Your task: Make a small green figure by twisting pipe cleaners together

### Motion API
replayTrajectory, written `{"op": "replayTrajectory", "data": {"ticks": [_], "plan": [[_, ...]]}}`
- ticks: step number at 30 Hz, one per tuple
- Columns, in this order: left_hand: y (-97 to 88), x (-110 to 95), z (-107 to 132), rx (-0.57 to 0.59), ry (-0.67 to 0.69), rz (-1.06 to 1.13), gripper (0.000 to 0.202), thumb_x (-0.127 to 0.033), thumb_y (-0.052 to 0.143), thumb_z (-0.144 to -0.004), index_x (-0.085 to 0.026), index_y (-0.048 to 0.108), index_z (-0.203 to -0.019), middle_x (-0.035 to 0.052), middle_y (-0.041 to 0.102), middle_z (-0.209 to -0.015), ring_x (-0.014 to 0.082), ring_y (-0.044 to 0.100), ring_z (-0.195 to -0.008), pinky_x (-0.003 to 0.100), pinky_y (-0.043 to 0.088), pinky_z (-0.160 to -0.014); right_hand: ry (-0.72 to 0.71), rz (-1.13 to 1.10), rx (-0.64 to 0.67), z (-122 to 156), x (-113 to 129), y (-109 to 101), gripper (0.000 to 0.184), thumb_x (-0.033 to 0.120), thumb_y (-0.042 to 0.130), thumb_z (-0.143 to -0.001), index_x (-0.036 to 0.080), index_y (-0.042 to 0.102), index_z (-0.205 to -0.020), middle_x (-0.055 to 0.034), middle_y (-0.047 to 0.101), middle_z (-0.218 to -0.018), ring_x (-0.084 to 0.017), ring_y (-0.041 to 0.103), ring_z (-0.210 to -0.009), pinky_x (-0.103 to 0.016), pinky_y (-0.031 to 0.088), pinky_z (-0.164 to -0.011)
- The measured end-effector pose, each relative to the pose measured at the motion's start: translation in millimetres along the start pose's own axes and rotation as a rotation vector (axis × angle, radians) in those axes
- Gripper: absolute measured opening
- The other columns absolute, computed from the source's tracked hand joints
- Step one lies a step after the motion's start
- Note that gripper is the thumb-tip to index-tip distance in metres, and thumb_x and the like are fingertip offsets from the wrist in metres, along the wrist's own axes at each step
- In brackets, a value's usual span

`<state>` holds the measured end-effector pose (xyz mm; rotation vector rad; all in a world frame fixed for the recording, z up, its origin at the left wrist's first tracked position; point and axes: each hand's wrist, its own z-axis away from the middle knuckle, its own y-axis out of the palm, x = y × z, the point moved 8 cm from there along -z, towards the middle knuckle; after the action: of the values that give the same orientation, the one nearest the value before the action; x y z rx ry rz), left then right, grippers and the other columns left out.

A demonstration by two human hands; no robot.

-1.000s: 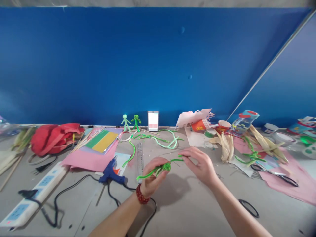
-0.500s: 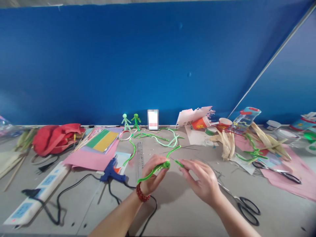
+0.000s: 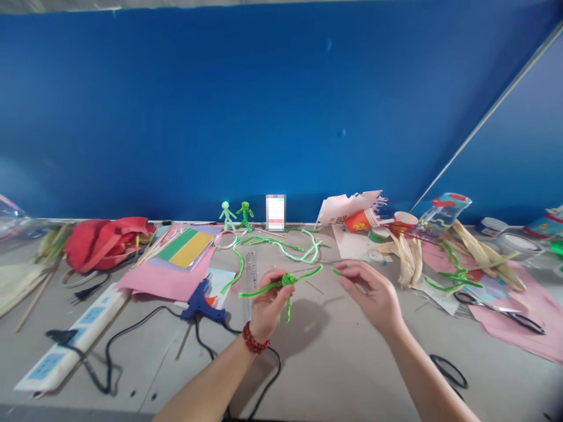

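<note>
At a grey worktable (image 3: 334,381) backed by a plain blue panel (image 3: 220,117), a person's left hand (image 3: 268,298), a red beaded bracelet (image 3: 255,342) at its wrist, pinches a bright-green bundle of fuzzy stems (image 3: 288,279) by its coiled knob, held up off the surface. The grip, near the middle, appears meant to steady the knob while leaving the loose ends sticking out on either side and below. The right hand (image 3: 372,291), thumb and fingertips nearly together, holds a short green tip (image 3: 335,271) apart from the bundle; whether a thin line between them is a joining wire cannot be told.

Beyond stand two small green stem figures, one pale (image 3: 227,215) and one darker (image 3: 245,215), upright by the panel, perhaps kept in sight as models. A clear plastic ruler (image 3: 251,269) lies partly hidden by the left hand. Beside that arm, a blue glue gun (image 3: 202,303) and a looping black cord (image 3: 279,364) crowd the table; black-handled scissors (image 3: 453,370) rest partly behind the right forearm.
</note>
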<state>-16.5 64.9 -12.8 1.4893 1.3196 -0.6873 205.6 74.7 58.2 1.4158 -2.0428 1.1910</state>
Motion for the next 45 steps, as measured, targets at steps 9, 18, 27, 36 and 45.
{"op": "replayTrajectory", "data": {"ticks": [9, 18, 27, 36, 45], "plan": [[0.6, 2, -2, -0.011, -0.051, 0.040, 0.023, -0.029, 0.074, -0.077, -0.018, 0.064, -0.094, 0.0035, 0.068, -0.082, 0.0121, 0.063, -0.065, 0.025, 0.053, -0.060, 0.036, -0.023, 0.053, -18, 9, 12, 0.019, 0.027, 0.054, -0.091, 0.019, 0.064, -0.105, -0.0045, 0.074, -0.081, -0.016, 0.070, -0.072, -0.025, 0.054, -0.067], [0.5, -7, 1, 0.027, 0.080, -0.087, 0.020, -0.024, 0.070, -0.081, -0.019, 0.064, -0.099, 0.0048, 0.064, -0.096, 0.0126, 0.065, -0.074, 0.024, 0.055, -0.064, -0.298, 0.088, 0.132, -2, 63, 35, 0.019, 0.017, 0.052, -0.093, 0.020, 0.069, -0.100, -0.0029, 0.067, -0.072, -0.014, 0.061, -0.064, -0.024, 0.049, -0.062], [8.7, -27, 4, 0.118, 0.263, -0.174, 0.020, -0.018, 0.065, -0.084, -0.021, 0.065, -0.104, 0.0078, 0.063, -0.100, 0.0191, 0.064, -0.093, 0.030, 0.056, -0.077, -0.280, 0.170, 0.146, 4, 69, 40, 0.026, 0.018, 0.049, -0.094, 0.022, 0.061, -0.117, -0.0075, 0.074, -0.093, -0.017, 0.069, -0.075, -0.026, 0.053, -0.069], [1.5, -19, 4, 0.047, 0.216, -0.148, 0.021, -0.020, 0.065, -0.085, -0.022, 0.061, -0.105, 0.0061, 0.061, -0.101, 0.0160, 0.064, -0.086, 0.026, 0.055, -0.068, -0.225, 0.292, 0.139, 3, 57, 42, 0.015, 0.019, 0.053, -0.091, 0.021, 0.067, -0.087, 0.0018, 0.067, -0.061, -0.012, 0.060, -0.051, -0.022, 0.039, -0.052], [-5.0, -13, 3, -0.065, 0.141, -0.126, 0.024, -0.027, 0.068, -0.083, -0.020, 0.060, -0.105, 0.0043, 0.063, -0.097, 0.0149, 0.065, -0.083, 0.027, 0.055, -0.073, -0.278, 0.293, 0.171, 6, 55, 76, 0.017, 0.023, 0.049, -0.092, 0.020, 0.061, -0.080, 0.0028, 0.060, -0.052, -0.011, 0.055, -0.044, -0.021, 0.033, -0.047]]}}
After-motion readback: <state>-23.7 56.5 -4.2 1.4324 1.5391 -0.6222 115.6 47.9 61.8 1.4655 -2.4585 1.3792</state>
